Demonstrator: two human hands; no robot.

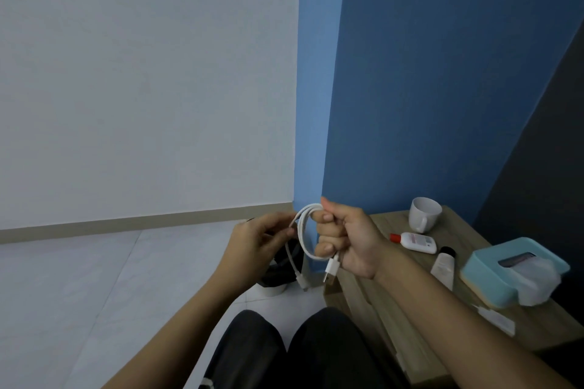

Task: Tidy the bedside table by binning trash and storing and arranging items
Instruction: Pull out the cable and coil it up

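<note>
loosely looped white cable (305, 232), usb plug dangling.

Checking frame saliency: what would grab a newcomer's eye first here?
A looped white USB cable sits mid-frame, pinched by the left hand and gripped by the right hand, whose fingers curl round the loop. At right, the wooden bedside table carries a teal tissue box, a white mug and a red-capped bottle.

The cable (301, 224) is showing white, the wall (442, 73) blue. The box (486, 262) is showing teal, the table (456, 229) wood-grained brown.
</note>
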